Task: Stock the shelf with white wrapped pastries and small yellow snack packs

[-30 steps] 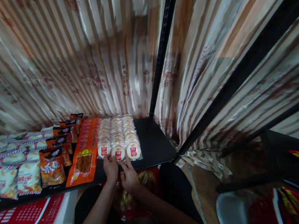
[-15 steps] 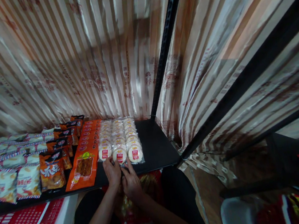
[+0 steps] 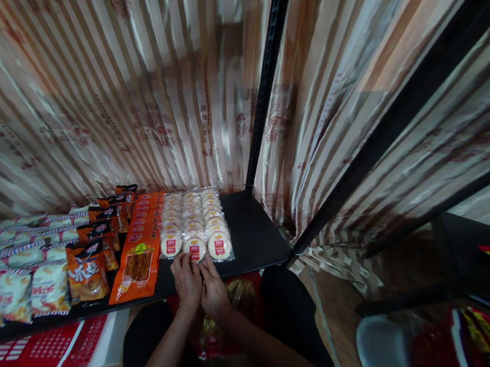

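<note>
Three columns of clear packets of round white crackers (image 3: 219, 244) lie overlapping on a black shelf (image 3: 255, 230), with red labels on the front ones. My left hand (image 3: 187, 282) and my right hand (image 3: 214, 288) are side by side at the shelf's front edge. Their fingertips are bent together at the near edge of the front middle cracker packet (image 3: 196, 248), which both appear to pinch. The fingertips partly cover that edge. Left of the crackers lies a column of flat orange snack packs (image 3: 137, 264), the nearest with brown sticks in its window.
Orange-and-black snack bags (image 3: 86, 273) and rows of white snack bags (image 3: 48, 287) fill the shelf's left. A black upright post (image 3: 266, 84) stands at the back right corner, before a striped curtain (image 3: 170, 97). Below are a red bag (image 3: 34, 362) and a grey-white stool (image 3: 379, 349).
My hands have drawn closer together at the front middle packet, and the right fingers have closed in. The whole view has shifted slightly; the packets keep their places.
</note>
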Available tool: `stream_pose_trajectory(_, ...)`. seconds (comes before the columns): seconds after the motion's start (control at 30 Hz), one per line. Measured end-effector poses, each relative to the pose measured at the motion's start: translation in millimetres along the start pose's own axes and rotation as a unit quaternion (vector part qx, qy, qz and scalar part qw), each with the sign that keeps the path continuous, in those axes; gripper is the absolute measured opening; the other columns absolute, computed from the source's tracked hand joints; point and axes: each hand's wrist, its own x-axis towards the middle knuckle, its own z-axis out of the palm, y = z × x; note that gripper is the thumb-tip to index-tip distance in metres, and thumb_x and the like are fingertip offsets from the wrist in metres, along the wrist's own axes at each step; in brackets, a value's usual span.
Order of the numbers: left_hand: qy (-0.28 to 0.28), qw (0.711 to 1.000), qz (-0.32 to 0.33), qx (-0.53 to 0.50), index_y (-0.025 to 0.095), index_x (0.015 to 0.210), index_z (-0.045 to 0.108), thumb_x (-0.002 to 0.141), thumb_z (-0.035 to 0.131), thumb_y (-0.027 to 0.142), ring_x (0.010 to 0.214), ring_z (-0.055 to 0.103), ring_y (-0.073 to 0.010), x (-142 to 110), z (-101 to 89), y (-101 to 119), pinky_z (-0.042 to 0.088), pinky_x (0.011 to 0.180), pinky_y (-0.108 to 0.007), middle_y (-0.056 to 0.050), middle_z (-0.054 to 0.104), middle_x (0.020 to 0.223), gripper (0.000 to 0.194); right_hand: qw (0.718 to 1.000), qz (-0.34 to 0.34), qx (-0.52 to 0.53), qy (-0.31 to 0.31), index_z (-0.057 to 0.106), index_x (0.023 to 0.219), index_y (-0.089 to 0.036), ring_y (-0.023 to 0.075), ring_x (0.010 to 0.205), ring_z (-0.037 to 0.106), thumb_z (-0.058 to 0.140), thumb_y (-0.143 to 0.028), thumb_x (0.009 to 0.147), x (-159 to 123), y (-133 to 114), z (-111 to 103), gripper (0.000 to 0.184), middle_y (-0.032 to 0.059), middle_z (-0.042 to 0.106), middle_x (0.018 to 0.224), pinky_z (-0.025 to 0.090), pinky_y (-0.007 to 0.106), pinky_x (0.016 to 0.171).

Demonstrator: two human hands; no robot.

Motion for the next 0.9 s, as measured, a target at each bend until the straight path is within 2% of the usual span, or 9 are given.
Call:
stream_pose_trajectory(0.2, -0.031, 0.999, 0.007, -0.007, 0.016, 0.103, 0.061, 0.077, 0.045, 0.017, 0.105, 0.046, -0.0247, -2, -0.8, -5, 0.042, 0.092, -0.041, -0.011, 0.053, 0.111, 0.03, 1.0, -0.012, -0.015, -0.005, 0.05, 0.125, -0.006, 0.0232, 0.128, 0.037, 0.041, -0.008, 0.076, 0, -1, -2, 0.051, 0.018, 0.037, 0.139, 0.035, 0.037, 0.104)
stream_pose_trajectory(0.47, -0.004, 0.999, 0.03, -0.015, 0.017, 0.103, 0.062, 0.079, 0.04, 0.015, 0.11, 0.045, -0.0242, -11, 0.3, -10, 0.04, 0.096, -0.04, -0.01, 0.054, 0.115, 0.032, 1.0, -0.019, -0.003, -0.009, 0.053, 0.122, -0.009, 0.0217, 0.126, 0.039, 0.042, -0.008, 0.075, -2, -2, -4, 0.049, 0.0148, 0.039, 0.139, 0.036, 0.034, 0.103)
stream_pose_trajectory(0.63, 0.005, 0.999, 0.048, -0.005, 0.016, 0.091, 0.063, 0.075, 0.039, 0.011, 0.099, 0.052, -0.0225, -22, -5.2, -17, 0.043, 0.091, -0.039, -0.01, 0.059, 0.099, 0.029, 1.0, -0.017, 0.024, -0.008, 0.055, 0.121, -0.013, 0.0207, 0.126, 0.039, 0.042, -0.006, 0.072, -3, 0, -3, 0.05, 0.0116, 0.04, 0.138, 0.036, 0.035, 0.104)
stream_pose_trajectory(0.73, -0.034, 0.998, 0.059, -0.007, 0.017, 0.081, 0.061, 0.075, 0.037, 0.01, 0.086, 0.055, -0.0192, -33, -11.9, -25, 0.046, 0.082, -0.034, -0.007, 0.06, 0.084, 0.026, 0.997, -0.043, 0.065, 0.014, 0.058, 0.116, -0.014, 0.0178, 0.125, 0.04, 0.039, -0.005, 0.075, -5, 3, -5, 0.047, 0.0106, 0.045, 0.134, 0.036, 0.033, 0.104)
stream_pose_trajectory(0.83, -0.087, 0.993, 0.083, -0.008, 0.018, 0.075, 0.059, 0.076, 0.037, 0.011, 0.08, 0.056, -0.0163, -45, -17.6, -34, 0.047, 0.077, -0.029, -0.005, 0.059, 0.079, 0.024, 0.991, -0.056, 0.116, 0.025, 0.059, 0.112, -0.014, 0.0158, 0.118, 0.047, 0.036, -0.005, 0.075, -9, 5, -7, 0.045, 0.012, 0.047, 0.131, 0.046, 0.028, 0.092)
stream_pose_trajectory(0.9, -0.123, 0.989, 0.085, 0.006, 0.018, 0.073, 0.059, 0.076, 0.036, 0.012, 0.078, 0.056, -0.0152, -52, -19.3, -39, 0.046, 0.076, -0.027, -0.004, 0.059, 0.078, 0.023, 0.991, -0.055, 0.12, 0.038, 0.061, 0.107, -0.015, 0.015, 0.111, 0.052, 0.035, -0.004, 0.073, -13, 5, -8, 0.044, 0.0117, 0.054, 0.121, 0.048, 0.027, 0.088)
